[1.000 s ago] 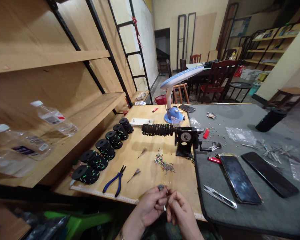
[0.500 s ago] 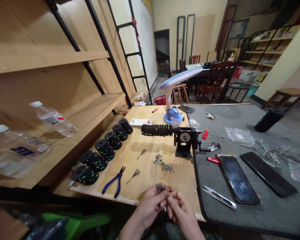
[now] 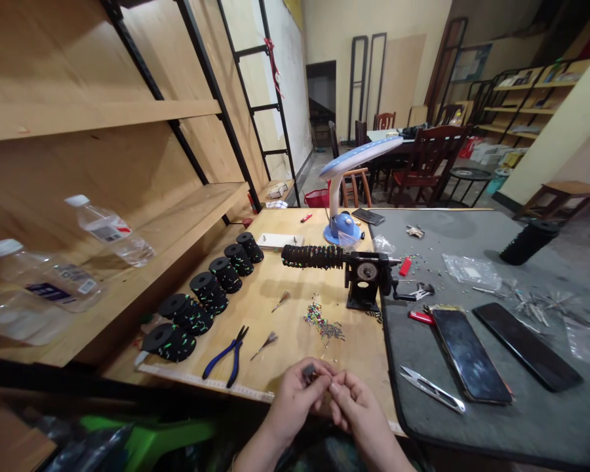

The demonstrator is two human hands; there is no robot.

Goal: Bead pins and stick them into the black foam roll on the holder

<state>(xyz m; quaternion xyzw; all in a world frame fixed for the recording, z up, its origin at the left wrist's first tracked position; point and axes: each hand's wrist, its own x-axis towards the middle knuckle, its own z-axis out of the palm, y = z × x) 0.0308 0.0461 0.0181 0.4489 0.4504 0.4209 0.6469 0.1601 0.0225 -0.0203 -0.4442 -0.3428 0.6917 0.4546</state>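
Note:
Close together at the table's front edge, my left hand point(image 3: 297, 396) and my right hand point(image 3: 354, 403) meet at their fingertips. A small dark grey piece point(image 3: 309, 372) shows between the fingers of my left hand; its kind is unclear. My right thumb and fingers are pinched, and whatever they grip is hidden or too small to name. Just beyond lies a pile of colourful beads point(image 3: 315, 316) beside small grey metal bits point(image 3: 333, 331). To the left are blue-handled pliers point(image 3: 229, 357) and two thin tufted pieces, one nearer point(image 3: 264, 345) and one farther point(image 3: 280, 300).
A black hand-cranked winder point(image 3: 364, 282) carries a wound black spool point(image 3: 312, 256). Several black spools point(image 3: 210, 290) line the left side. A blue lamp point(image 3: 343, 226) stands behind. Thread snips point(image 3: 432, 389) and two phones point(image 3: 472, 354) point(image 3: 527, 345) lie on the grey mat.
The view has shifted slightly. My hands stay together at the table edge, with fingers a little rearranged; the grey piece in my left hand shows at a different angle.

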